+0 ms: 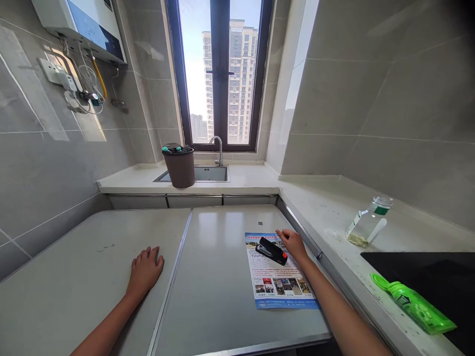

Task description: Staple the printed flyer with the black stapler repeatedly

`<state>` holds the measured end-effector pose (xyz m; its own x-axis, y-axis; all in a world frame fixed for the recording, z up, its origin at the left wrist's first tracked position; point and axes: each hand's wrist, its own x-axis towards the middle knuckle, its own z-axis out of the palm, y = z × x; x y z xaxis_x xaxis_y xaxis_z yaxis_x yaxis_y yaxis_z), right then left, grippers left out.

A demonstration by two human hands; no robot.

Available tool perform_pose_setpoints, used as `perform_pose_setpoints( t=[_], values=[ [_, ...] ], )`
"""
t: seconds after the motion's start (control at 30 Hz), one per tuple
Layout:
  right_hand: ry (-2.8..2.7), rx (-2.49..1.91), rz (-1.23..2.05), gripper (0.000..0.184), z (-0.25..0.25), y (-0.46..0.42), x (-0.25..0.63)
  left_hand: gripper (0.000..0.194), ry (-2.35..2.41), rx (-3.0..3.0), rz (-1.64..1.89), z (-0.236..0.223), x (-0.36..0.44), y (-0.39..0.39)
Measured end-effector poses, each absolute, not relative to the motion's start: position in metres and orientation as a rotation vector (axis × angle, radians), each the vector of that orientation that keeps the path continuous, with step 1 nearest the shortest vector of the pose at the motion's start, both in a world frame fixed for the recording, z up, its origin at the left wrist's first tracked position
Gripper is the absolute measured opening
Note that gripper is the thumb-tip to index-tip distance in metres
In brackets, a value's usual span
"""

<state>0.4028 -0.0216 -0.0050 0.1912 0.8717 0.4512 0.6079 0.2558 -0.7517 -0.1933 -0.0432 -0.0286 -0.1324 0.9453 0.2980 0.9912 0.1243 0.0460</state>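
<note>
My left hand (146,269) lies on the left grey panel, fingers stretched out and holding nothing. My right hand (293,244) rests at the upper right edge of a printed flyer (272,301), index finger extended toward the left; nothing shows in its grasp. Just left of those fingertips, a black stapler (270,251) with a red-orange tip lies slanted across the flyer's upper part. Beyond the flyer's top edge sits a tiny dark strip (260,223), perhaps staples, too small to be sure.
A metal strip (170,284) divides the grey surface. To the right, a white counter (311,198) carries a glass jar (369,222), a green squeeze pouch (419,304) and a black cooktop (438,272). Behind stand a brown bin (180,168) and a sink (213,173).
</note>
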Motion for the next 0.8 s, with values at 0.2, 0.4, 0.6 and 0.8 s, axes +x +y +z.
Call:
perform_pose_setpoints(
  t=[0.2, 0.4, 0.6, 0.8],
  values=[
    [-1.954, -1.391, 0.118, 0.03, -0.013, 0.026, 0.391, 0.054, -2.197, -1.916, -0.385, -0.027, -0.191, -0.045],
    [-2.246, -1.606, 0.1, 0.059, -0.03, 0.045, 0.383, 0.054, -2.229, -1.938, -0.409, -0.026, -0.19, -0.048],
    [-2.312, -1.772, 0.172, 0.06, -0.027, 0.048, 0.351, 0.053, -2.225, -1.944, -0.419, -0.029, -0.191, -0.047],
    [-2.397, -1.663, 0.231, 0.06, -0.029, 0.049, 0.239, 0.051, -2.212, -1.925, -0.44, -0.031, -0.191, -0.046]
  ],
)
